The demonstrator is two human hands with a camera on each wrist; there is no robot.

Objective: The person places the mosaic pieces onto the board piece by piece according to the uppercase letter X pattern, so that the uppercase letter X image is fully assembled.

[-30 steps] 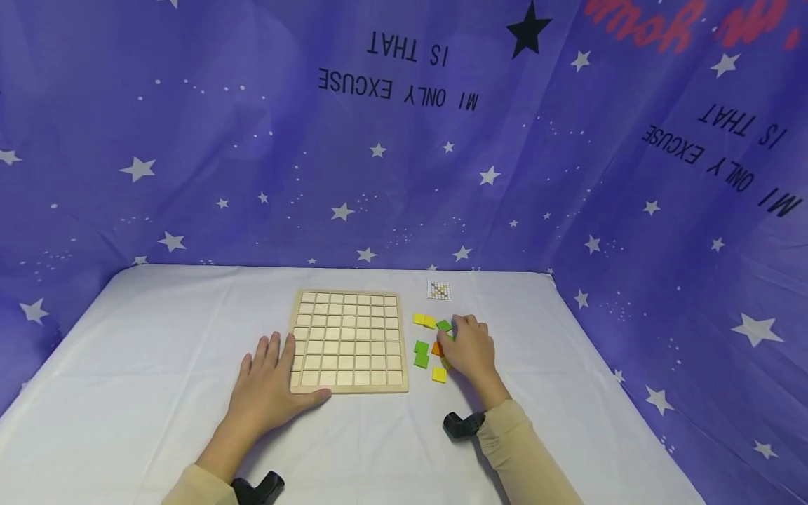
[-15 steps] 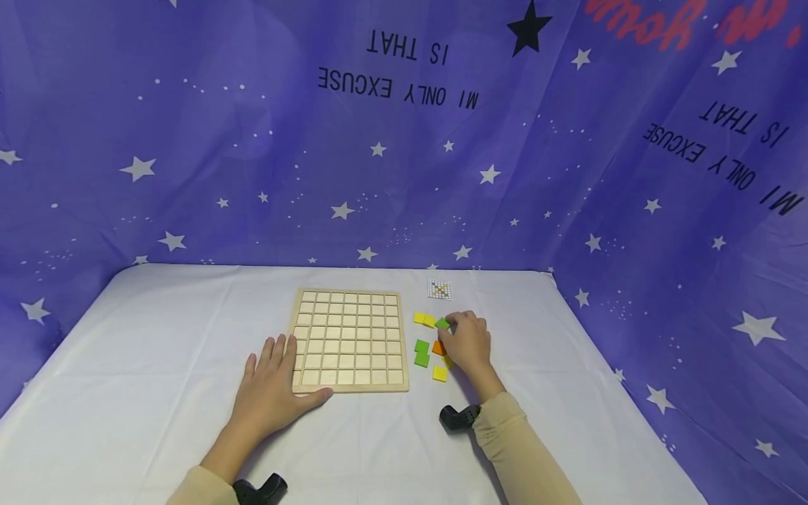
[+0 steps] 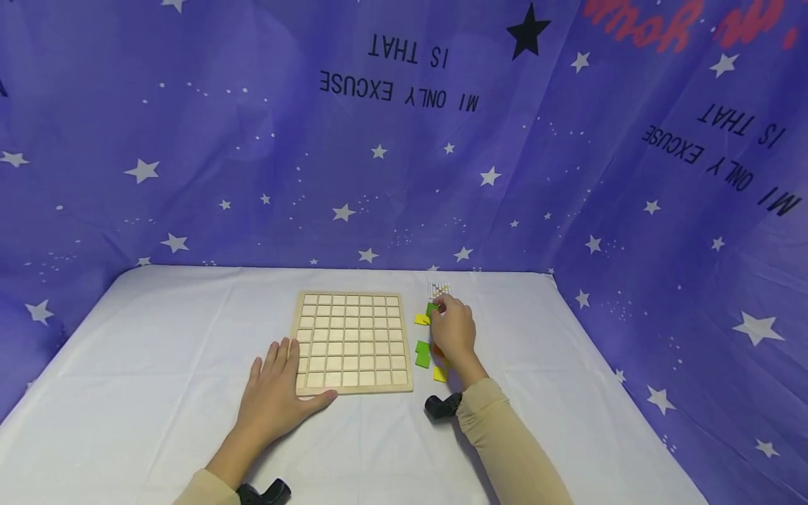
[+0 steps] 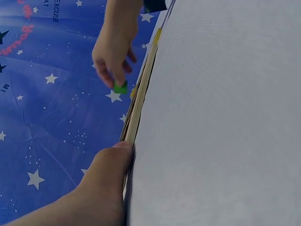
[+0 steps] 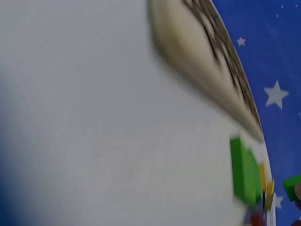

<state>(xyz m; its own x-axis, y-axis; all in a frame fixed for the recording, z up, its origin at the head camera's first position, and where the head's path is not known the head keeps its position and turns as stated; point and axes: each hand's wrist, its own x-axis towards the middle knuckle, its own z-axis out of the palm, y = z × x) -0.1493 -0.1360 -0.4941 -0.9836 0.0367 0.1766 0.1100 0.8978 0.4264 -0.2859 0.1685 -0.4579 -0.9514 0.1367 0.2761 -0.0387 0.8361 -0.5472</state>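
A wooden grid board (image 3: 353,341) with bare square cells lies on the white table. My left hand (image 3: 270,393) rests at its near left corner, fingers straight along the left edge, thumb at the front edge. My right hand (image 3: 456,330) pinches a green square tile (image 4: 120,87) between thumb and fingers, raised above the table right of the board. That tile (image 5: 291,187) also shows at the right edge of the right wrist view. Below the hand lie two green tiles (image 3: 422,355), a yellow tile (image 3: 440,374) and an orange tile, partly hidden by the hand.
A small printed grid card (image 3: 440,288) lies beyond the right hand. More yellow tiles (image 3: 421,319) sit just left of that hand, partly covered. Purple star-patterned cloth (image 3: 404,175) hangs behind the table and along its right side.
The right hand has picked up the green tile from beside the yellow pair and moved it up and slightly left. The left hand stays at the board's corner.
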